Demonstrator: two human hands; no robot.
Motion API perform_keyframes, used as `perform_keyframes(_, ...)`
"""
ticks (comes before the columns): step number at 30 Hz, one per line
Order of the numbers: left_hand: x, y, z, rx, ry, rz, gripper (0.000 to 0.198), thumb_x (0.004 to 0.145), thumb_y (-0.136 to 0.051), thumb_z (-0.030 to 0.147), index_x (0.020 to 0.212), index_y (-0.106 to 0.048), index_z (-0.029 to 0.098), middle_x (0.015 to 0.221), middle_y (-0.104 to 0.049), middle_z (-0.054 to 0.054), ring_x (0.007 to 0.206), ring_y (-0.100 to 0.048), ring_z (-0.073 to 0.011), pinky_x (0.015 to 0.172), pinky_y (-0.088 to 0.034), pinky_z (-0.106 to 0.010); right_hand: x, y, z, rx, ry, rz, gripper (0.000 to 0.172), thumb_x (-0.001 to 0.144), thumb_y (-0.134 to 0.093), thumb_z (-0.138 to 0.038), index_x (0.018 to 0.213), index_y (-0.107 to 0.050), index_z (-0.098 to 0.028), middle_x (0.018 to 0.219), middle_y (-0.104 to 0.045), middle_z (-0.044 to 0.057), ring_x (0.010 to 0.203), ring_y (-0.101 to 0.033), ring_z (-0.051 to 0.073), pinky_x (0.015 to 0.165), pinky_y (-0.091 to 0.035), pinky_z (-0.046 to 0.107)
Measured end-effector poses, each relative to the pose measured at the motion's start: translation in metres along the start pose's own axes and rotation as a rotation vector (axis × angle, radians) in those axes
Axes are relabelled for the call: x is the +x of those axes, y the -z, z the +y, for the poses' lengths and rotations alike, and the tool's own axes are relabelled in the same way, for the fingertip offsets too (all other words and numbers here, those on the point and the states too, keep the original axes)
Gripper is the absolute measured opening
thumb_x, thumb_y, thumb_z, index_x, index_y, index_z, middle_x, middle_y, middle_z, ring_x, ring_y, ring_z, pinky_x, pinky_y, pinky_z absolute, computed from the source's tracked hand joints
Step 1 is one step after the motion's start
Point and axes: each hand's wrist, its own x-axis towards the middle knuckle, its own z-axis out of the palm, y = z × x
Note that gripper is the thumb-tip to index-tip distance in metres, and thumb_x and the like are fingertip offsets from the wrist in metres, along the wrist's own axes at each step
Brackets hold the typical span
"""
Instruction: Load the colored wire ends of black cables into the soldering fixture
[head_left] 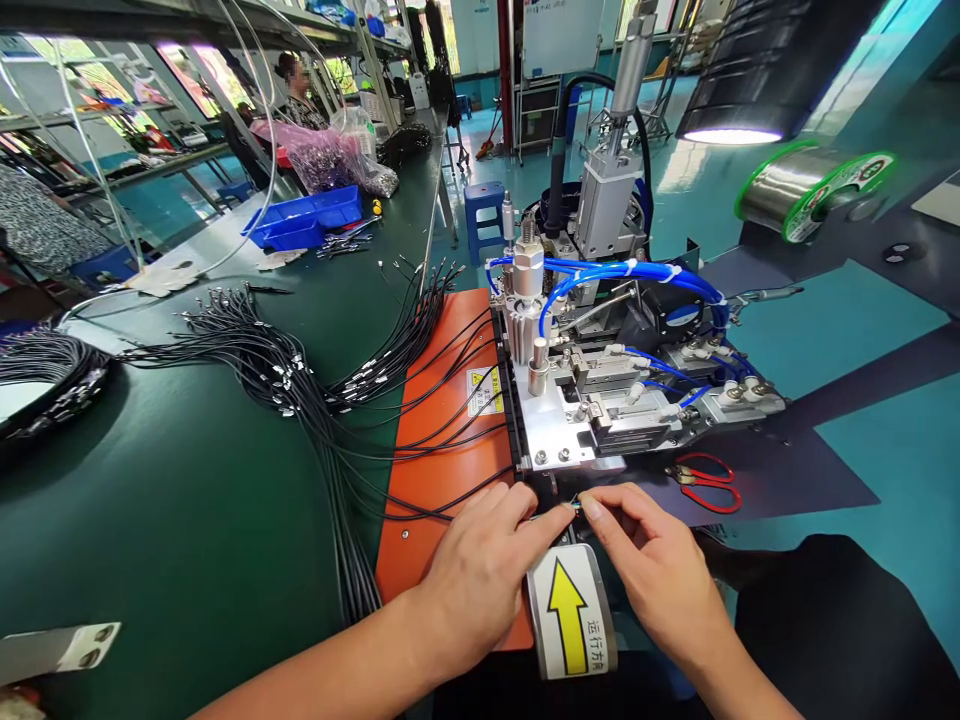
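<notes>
The right hand (649, 555) pinches a thin wire (576, 504), fingertips closed; the left hand (484, 560) meets it, its own hold unclear. Black cables (319, 420) beyond the left hand could, if snagged, tug the wire askew.

The piece (577, 506) between the left hand (484, 555) and right hand (664, 565) is too small to identify (partly covered, too); the left edge cuts off the cable coil (84, 388), the top edge the lamp (750, 80)
</notes>
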Motion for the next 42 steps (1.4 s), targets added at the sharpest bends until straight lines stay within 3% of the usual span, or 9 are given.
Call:
perform_keyframes(8,0.001,0.0,-0.001,-0.038,-0.01,0.028,0.045,0.096,-0.048,0.009,0.138,-0.057,0.023,0.095,-0.053,-0.007,0.083,-0.049,-0.0212,0.07,-0.044,-0.033,0.005,-0.002,-0.006,0.014,-0.032,-0.046,0.037,0.096,-0.056,-0.057,0.091,-0.065,-0.021,0.088,-0.065,0.003,0.081,-0.058,0.018,0.073,-0.048,0.028)
perform_keyframes(15,0.003,0.006,0.001,-0.159,-0.017,0.119,0.034,0.1,-0.042,0.009,0.124,-0.064,0.017,0.088,-0.053,-0.006,0.08,-0.05,-0.0183,0.065,-0.042,-0.028,0.002,-0.004,-0.004,-0.007,-0.014,-0.048,0.039,0.098,-0.052,-0.058,0.09,-0.064,-0.022,0.082,-0.06,0.002,0.073,-0.053,0.016,0.065,-0.045,0.027)
perform_keyframes(23,0.002,0.005,-0.002,-0.107,-0.015,0.105,0.03,0.103,-0.041,0.015,0.121,-0.066,0.018,0.09,-0.06,-0.006,0.08,-0.05,-0.0201,0.07,-0.04,-0.033,0.005,-0.006,-0.001,-0.042,0.006,-0.032,0.037,0.099,-0.05,-0.056,0.089,-0.062,-0.022,0.078,-0.056,0.001,0.069,-0.049,0.015,0.06,-0.042,0.026)
perform_keyframes(31,0.005,0.007,-0.004,-0.163,0.037,0.065,0.03,0.102,-0.046,0.017,0.122,-0.068,0.023,0.09,-0.058,-0.007,0.085,-0.046,-0.0216,0.072,-0.037,-0.033,0.003,-0.006,0.004,-0.029,-0.037,-0.019,0.039,0.096,-0.053,-0.058,0.092,-0.064,-0.021,0.08,-0.06,0.003,0.072,-0.053,0.017,0.059,-0.044,0.025)
perform_keyframes(37,0.004,0.006,-0.006,-0.147,0.058,0.015,0.038,0.095,-0.052,0.008,0.126,-0.067,0.025,0.089,-0.051,-0.007,0.084,-0.044,-0.0215,0.07,-0.033,-0.032,-0.003,-0.001,0.003,0.046,-0.118,-0.095,0.046,0.095,-0.053,-0.061,0.106,-0.069,-0.019,0.088,-0.07,0.006,0.082,-0.065,0.021,0.068,-0.052,0.028)
perform_keyframes(42,0.005,0.006,-0.005,-0.17,0.031,0.062,0.035,0.095,-0.051,0.008,0.123,-0.069,0.021,0.087,-0.049,-0.007,0.082,-0.043,-0.0208,0.065,-0.032,-0.03,-0.009,-0.001,0.001,0.047,-0.154,-0.072,0.045,0.092,-0.058,-0.062,0.101,-0.069,-0.019,0.081,-0.067,0.004,0.079,-0.065,0.02,0.07,-0.052,0.027)
